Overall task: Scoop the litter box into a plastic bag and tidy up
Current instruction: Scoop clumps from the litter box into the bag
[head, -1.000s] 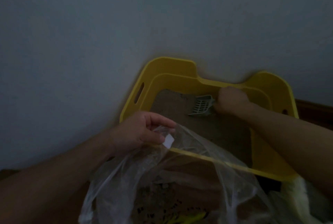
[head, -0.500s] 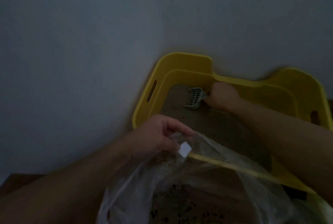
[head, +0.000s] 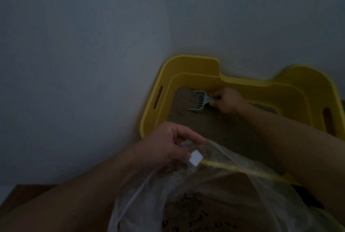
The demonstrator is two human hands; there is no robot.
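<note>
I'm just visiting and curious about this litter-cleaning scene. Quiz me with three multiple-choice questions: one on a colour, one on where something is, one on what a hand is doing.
1. What colour is the plastic litter box?
A) yellow
B) red
C) white

2. Where is the grey slotted plastic scoop?
A) hanging on the wall
B) on the sandy litter inside the box
C) on the floor

3. What is the left hand doing?
A) hanging idle
B) pressing the wall
C) pinching the clear plastic bag at its rim

Answers:
1 A: its rim and walls are yellow.
2 B: the right hand holds its handle, with the head on the litter.
3 C: thumb and finger pinch the edge by a white square tag.
</note>
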